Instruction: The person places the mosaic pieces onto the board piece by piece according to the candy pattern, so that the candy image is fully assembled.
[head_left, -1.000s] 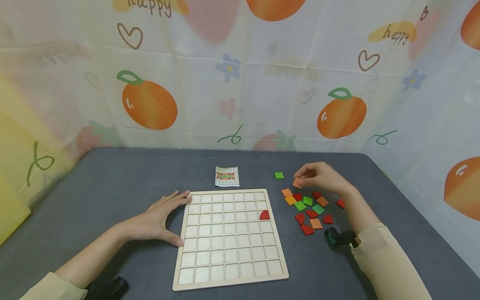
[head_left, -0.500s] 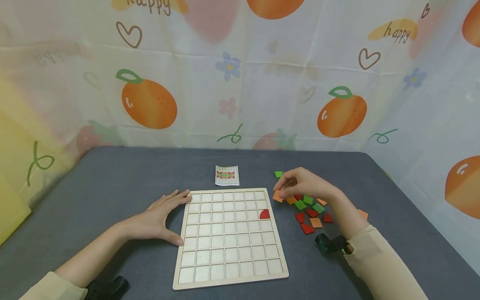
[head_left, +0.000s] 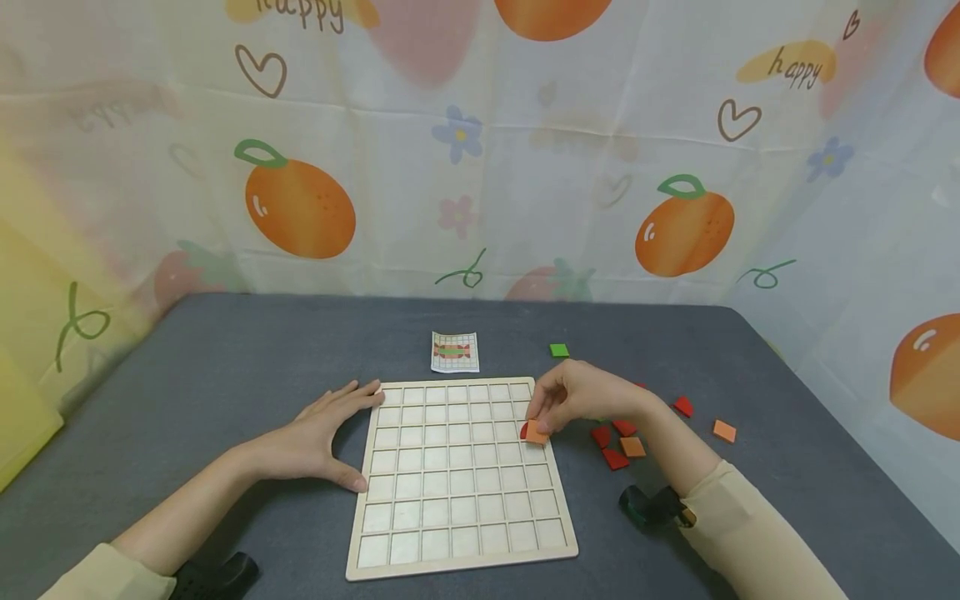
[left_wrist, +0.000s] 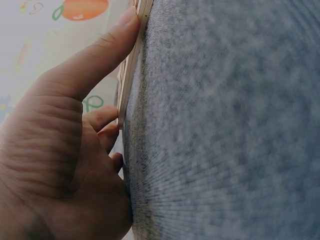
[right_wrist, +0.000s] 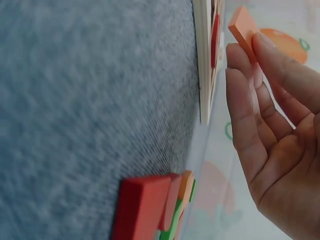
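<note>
Pinching orange square tile between thumb and fingers: right hand, grip narrow, tile raised over right side of grid board, partly hiding red piece in head view. Left hand spread wide, thumb and fingertips touching board's left edge. Loose red pieces on bench, right of board; picture card beyond far edge.

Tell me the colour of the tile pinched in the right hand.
Light orange: the tile in the right hand shows best in the right wrist view.
</note>
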